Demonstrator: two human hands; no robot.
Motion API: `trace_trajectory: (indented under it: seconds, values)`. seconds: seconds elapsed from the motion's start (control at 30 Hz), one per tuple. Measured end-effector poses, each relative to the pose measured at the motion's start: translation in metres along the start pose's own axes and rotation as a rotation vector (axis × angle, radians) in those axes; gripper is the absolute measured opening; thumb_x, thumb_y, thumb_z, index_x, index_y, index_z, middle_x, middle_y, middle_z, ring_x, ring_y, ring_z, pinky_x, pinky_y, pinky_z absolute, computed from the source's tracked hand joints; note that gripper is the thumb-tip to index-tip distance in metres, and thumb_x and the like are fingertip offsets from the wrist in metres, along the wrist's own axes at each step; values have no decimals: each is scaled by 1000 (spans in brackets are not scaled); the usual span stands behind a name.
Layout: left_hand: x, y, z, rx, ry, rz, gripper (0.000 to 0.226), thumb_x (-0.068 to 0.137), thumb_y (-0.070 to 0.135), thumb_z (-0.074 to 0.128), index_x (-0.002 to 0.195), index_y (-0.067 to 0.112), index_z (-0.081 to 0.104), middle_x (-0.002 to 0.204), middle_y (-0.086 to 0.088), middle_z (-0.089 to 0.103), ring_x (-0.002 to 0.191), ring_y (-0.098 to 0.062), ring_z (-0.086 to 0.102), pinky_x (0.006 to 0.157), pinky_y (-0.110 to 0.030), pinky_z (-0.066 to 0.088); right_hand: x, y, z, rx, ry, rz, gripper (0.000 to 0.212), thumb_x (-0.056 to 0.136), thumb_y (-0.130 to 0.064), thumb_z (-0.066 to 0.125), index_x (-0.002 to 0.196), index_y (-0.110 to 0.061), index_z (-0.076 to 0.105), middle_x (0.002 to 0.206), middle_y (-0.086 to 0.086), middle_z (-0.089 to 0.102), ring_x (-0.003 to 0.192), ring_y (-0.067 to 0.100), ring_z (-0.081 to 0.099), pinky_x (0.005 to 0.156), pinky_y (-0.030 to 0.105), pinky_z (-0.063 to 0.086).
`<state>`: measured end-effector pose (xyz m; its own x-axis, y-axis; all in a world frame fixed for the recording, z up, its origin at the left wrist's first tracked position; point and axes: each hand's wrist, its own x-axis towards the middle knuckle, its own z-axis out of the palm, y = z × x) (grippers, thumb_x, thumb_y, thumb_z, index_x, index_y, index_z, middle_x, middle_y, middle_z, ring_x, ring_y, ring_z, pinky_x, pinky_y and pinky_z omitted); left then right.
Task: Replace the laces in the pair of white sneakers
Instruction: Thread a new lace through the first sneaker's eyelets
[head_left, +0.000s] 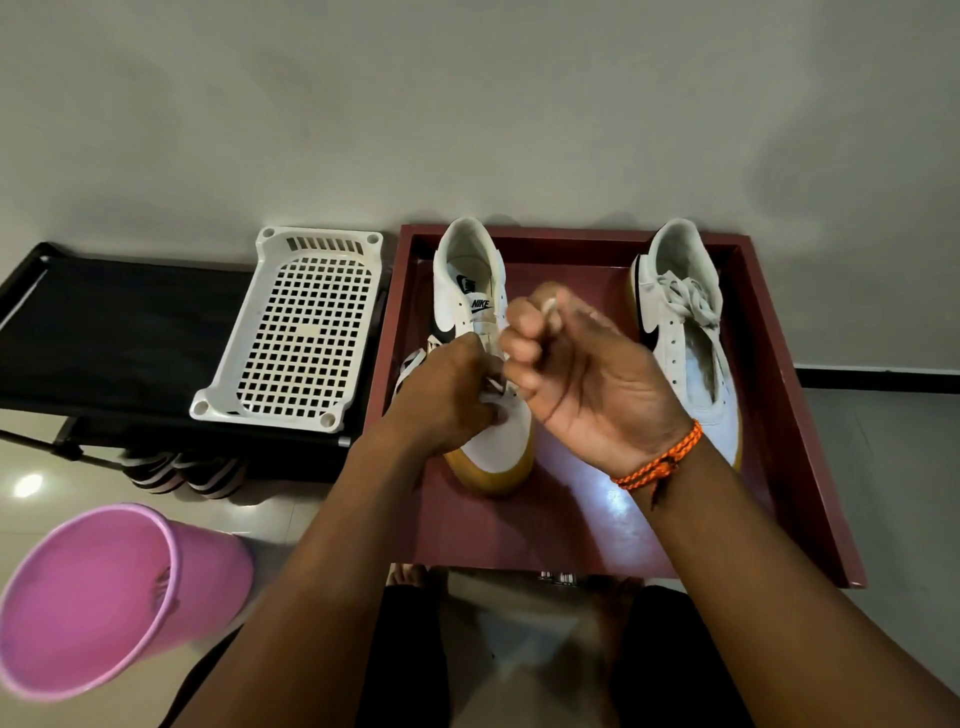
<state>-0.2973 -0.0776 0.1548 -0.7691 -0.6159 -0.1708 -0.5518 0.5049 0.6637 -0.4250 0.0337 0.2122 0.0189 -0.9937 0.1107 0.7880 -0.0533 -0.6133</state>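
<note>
Right now my left hand (447, 400) rests on the toe end of the left sneaker (470, 291), fingers curled around a white lace (493, 387) at the lower eyelets. My right hand (576, 374) is raised just above it, fingers clenched, pinching a pale lace end at the fingertips. Both sneakers stand in the maroon tray (779, 415); the right sneaker (685, 332) has its lace bunched loosely on top. A white basket (296, 332) lies beside the tray.

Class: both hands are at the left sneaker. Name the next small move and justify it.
Probably draw the lace onward with the right hand, which pinches it raised, while the left hand steadies the left sneaker, whose upper eyelets look empty.
</note>
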Motion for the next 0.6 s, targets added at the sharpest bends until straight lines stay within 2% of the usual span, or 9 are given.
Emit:
trace_trajectory:
  seconds: [0.07,0.1,0.13,0.2,0.27,0.33,0.43,0.53,0.6]
  values:
    - [3,2,-2,81,-4,10,31,77,24,90,102,12,75,111,-6,65,105,-28,66,87,-42,54,-1,-12,-1,147,91,16,29,108,-21,35,83,-14,50,77,0,49,59,9,39,53,22,31]
    - [3,4,-3,117,-14,7,28,78,25,91,99,14,76,112,-5,62,105,-27,64,85,-38,52,1,-16,-6,58,213,39,30,108,-22,36,83,-15,50,73,0,45,53,9,31,47,21,26]
    - [3,3,-4,136,-21,10,26,80,24,91,100,14,77,112,-4,60,104,-25,62,83,-35,48,2,-17,-14,-162,370,70,31,108,-24,39,83,-14,53,69,1,46,49,10,29,43,21,24]
    - [4,0,-4,131,-26,23,24,81,24,90,99,14,77,108,-4,57,101,-24,58,81,-31,42,0,-7,-34,-931,640,163,38,107,-37,50,80,-14,63,67,5,57,47,18,43,45,24,33]
    - [1,3,-6,111,-21,35,19,82,22,89,94,16,76,103,-3,55,97,-23,57,76,-29,39,-4,9,-45,-1621,632,278,47,102,-52,56,73,-15,64,69,2,61,62,24,57,58,35,42]
    - [1,4,-7,101,-21,36,20,82,21,88,84,22,68,100,-2,54,94,-21,56,69,-25,34,-7,22,-45,-1844,491,377,45,100,-45,61,63,-21,54,75,-2,52,70,22,54,60,37,36]
    - [0,3,-8,106,-24,62,28,84,21,87,77,25,60,97,-3,53,88,-19,54,66,-21,35,-3,27,-46,-1789,405,335,41,98,-21,66,61,-28,50,85,-5,45,80,21,55,67,34,38]
    - [-2,3,-8,76,-16,70,30,84,18,86,78,29,58,98,-6,56,90,-23,57,71,-31,43,1,19,-43,-1345,392,191,26,92,-18,73,67,-23,68,95,0,56,88,12,59,82,28,44]
    - [-1,4,-7,53,-6,54,25,81,14,88,87,23,65,104,-8,63,98,-26,61,81,-38,49,0,8,-32,-1045,343,102,19,88,-18,69,70,-11,70,104,4,63,88,3,59,75,18,42]
